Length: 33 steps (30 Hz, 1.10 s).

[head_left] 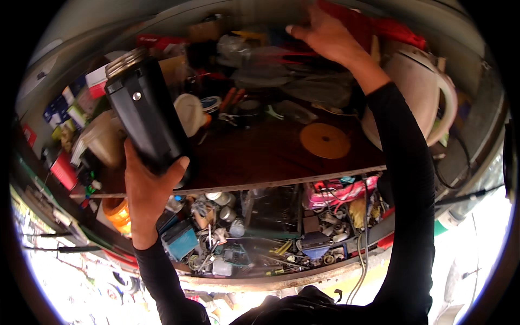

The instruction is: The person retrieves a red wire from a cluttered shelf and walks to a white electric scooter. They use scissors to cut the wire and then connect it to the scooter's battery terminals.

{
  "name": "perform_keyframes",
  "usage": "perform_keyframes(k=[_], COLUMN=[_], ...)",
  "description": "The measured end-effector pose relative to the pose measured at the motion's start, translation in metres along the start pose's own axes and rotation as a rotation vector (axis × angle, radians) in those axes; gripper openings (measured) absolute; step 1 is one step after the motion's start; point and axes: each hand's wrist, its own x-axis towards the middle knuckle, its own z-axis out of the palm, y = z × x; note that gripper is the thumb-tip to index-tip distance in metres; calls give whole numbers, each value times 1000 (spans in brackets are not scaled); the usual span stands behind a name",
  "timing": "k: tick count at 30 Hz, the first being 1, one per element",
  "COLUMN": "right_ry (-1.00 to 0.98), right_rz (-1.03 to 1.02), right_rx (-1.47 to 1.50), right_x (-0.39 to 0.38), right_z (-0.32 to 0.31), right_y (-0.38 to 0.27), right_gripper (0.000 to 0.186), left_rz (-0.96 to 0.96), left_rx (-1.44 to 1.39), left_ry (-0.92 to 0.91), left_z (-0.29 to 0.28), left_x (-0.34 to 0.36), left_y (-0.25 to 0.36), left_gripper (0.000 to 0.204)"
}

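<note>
The black cylinder point(145, 111), a tall dark container with a ribbed metal rim at its top and a small silver screw on its side, stands tilted over the left part of the brown shelf board point(260, 151). The left hand point(145, 192) grasps it from below, thumb on the right side of its base and fingers wrapped behind it.

Just left of the cylinder sit small boxes point(76, 100) with blue, white and green labels, stacked at the shelf's left end; their print is too small to make out. A white and red box point(97, 81) lies beside the cylinder's rim. Below and left of the cylinder are a beige plastic jug point(103, 141) and a red can point(64, 170). Just right of the cylinder lies a white lid point(189, 111), and further right a flat orange disc point(325, 141) rests on the bare board.

Well to the right of the cylinder, at the back of the shelf, the right hand point(325, 35) reaches among clear plastic bags point(292, 76) and red cloth point(379, 24); its fingers are spread flat on the pile, and whether they pinch anything cannot be told. A cream kettle point(417, 92) stands beside that forearm, partly hidden by the sleeve.

Under the board, below the cylinder, a lower shelf holds a jumble of tools, a teal box point(181, 241) and a pink bag point(336, 189); most pieces there are too tangled and dark to name.
</note>
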Motion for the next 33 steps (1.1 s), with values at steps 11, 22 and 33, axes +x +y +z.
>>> perform_keyframes(k=[11,22,33], right_ry=[-402,200,291], right_rz=[-211,345,395], right_rx=[-291,-94,-124], right_x=[70,144,158], right_z=[147,142,102], right_y=[-4,88,117], right_gripper=[77,55,51], left_rz=[40,50,-115], left_rx=[115,356,220], left_ry=[152,266,227], left_z=[-53,-32,-26], left_x=[22,17,18], left_y=[-55,-73,-70], left_gripper=[79,87,93])
